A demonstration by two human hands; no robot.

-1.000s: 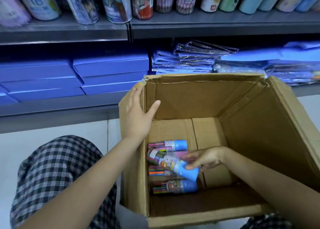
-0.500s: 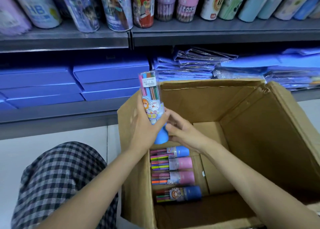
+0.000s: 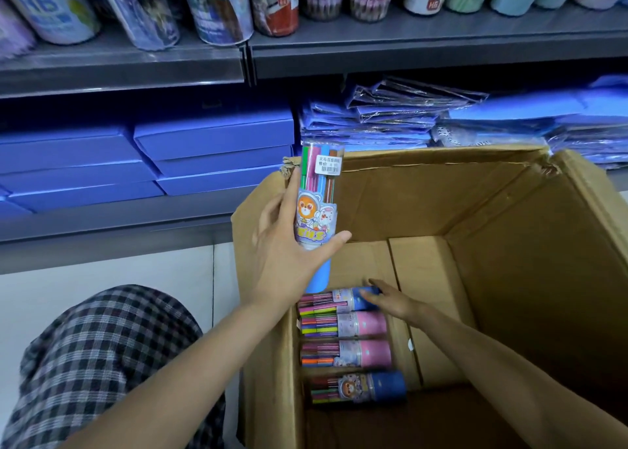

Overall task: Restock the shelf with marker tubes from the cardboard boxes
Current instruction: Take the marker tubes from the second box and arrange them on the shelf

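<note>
Fingers (image 3: 289,197) of the left hand (image 3: 285,258) wrapped round one marker tube (image 3: 317,210), thumb across its front; tube upright, blue cap down, price sticker near the top, held above the near-left corner of the box (image 3: 492,278).
Right hand (image 3: 390,300): down inside the box, fingers loosely spread, tips touching the blue cap of the top tube (image 3: 339,300) in the row; no closed grasp.
Row of four tubes lying flat along the box floor at its left wall: blue cap, pink (image 3: 343,323), pink (image 3: 346,353), blue (image 3: 358,387).
Shelf (image 3: 119,217) behind the box: stacked blue cartons (image 3: 214,136) and wrapped blue packs (image 3: 390,115).
Upper shelf (image 3: 407,47): leaning printed canisters.
Checked trouser knee (image 3: 102,363), lower left.
</note>
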